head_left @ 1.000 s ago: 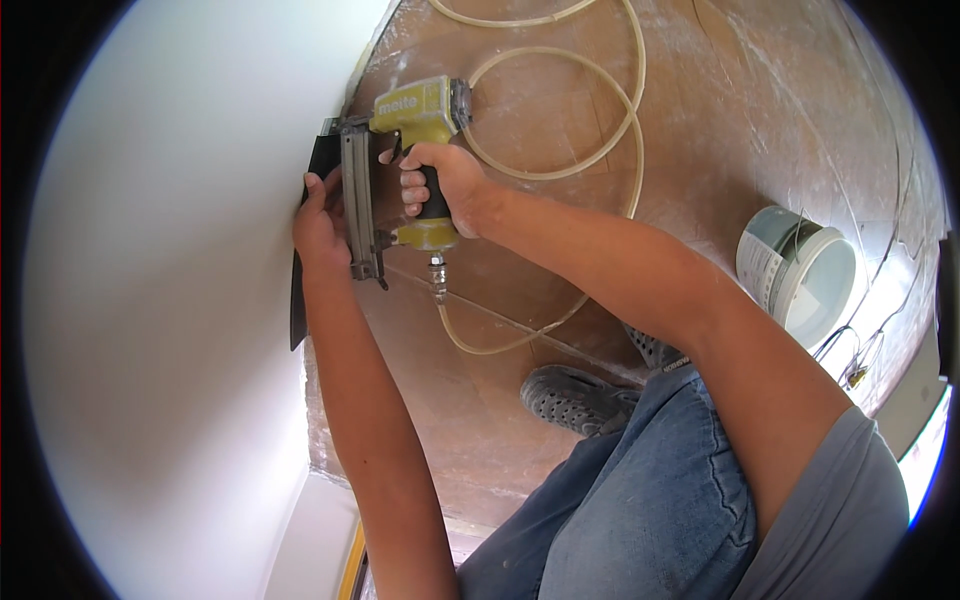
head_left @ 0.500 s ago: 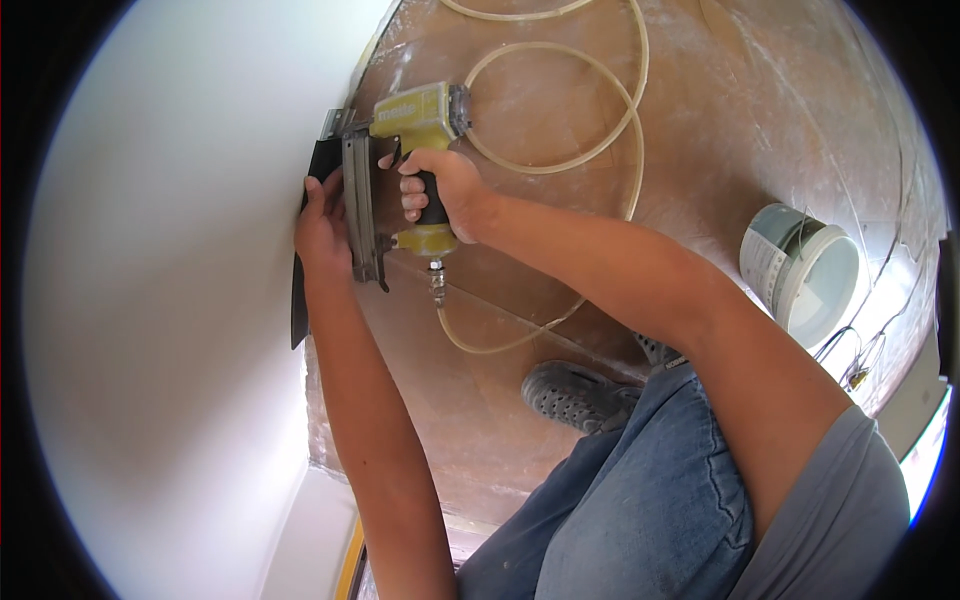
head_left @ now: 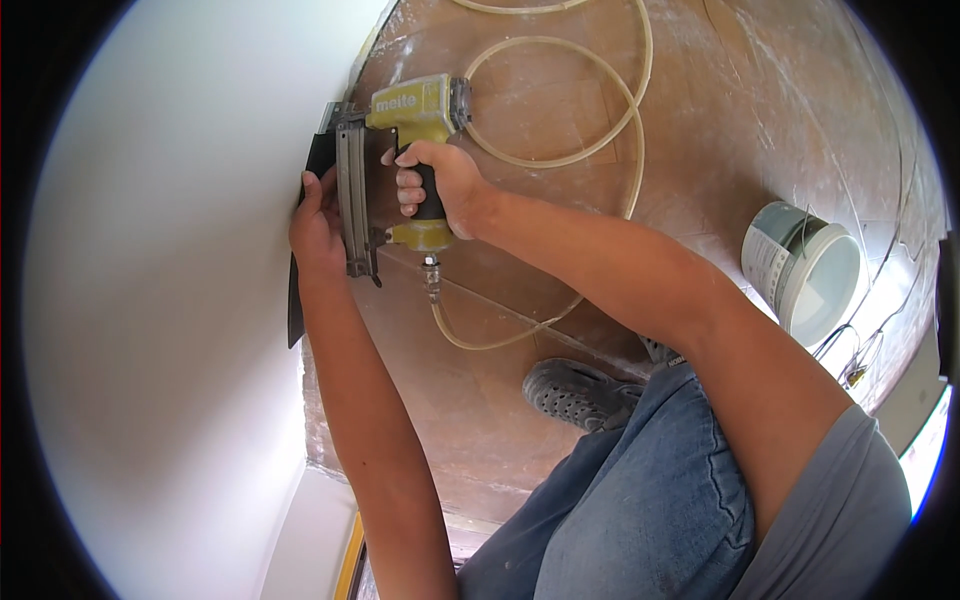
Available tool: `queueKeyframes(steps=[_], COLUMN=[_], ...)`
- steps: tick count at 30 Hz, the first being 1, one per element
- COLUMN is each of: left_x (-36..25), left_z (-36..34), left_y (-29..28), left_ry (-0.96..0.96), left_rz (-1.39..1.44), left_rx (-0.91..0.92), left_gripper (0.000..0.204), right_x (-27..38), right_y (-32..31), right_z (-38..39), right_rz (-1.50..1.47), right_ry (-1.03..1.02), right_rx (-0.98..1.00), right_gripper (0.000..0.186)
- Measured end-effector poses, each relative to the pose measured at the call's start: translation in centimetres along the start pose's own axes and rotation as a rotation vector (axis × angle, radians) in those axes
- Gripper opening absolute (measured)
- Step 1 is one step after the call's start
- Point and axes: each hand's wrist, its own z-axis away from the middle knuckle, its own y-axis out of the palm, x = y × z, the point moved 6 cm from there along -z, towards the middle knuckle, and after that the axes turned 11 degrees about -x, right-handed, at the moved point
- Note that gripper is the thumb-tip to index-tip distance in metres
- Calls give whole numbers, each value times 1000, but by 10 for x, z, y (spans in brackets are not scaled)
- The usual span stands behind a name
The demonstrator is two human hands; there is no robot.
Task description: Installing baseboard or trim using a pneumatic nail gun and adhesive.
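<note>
almost nothing moved: right hand (head_left: 445, 185) still grips nailer (head_left: 405, 170) upper centre, left hand (head_left: 318, 225) presses black strip (head_left: 298, 290) on wall (head_left: 170, 300); fastening seems underway.

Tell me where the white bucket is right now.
In the head view the white bucket stands on the brown floor at the right, beyond the person's right forearm, with the cream air hose looping to its left.

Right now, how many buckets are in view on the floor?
1: a pale bucket on the dusty floor at right, beyond the right forearm. Others may lie hidden outside the view.
</note>
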Motion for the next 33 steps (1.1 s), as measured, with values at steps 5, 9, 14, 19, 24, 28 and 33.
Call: queueKeyframes(steps=[5,9,14,19,24,28,33], left_x=[-3,-4,-2,0,2,3,4], left_z=[5,7,9,9,6,4,7], left_y=[0,0,3,1,-5,-8,-6], left_ry=[13,37,37,57,41,45,12], left_rz=[-21,-32,-18,15,52,48,55], left_rx=[-23,-20,-23,8,25,12,12], left_gripper=[59,60,61,63,63,62,61], right_x=[-3,-2,-2,-2,-2,-2,-5], right_y=[0,0,0,-1,1,0,1], right_z=[1,4,3,4,5,5,5], right_rz=[17,83,117,163,138,128,131], right_ry=[-8,-55,-78,-74,-93,-92,-86], right_rx=[2,0,-6,-37,-21,-33,-58], right_gripper=[29,29,30,29,28,27,24])
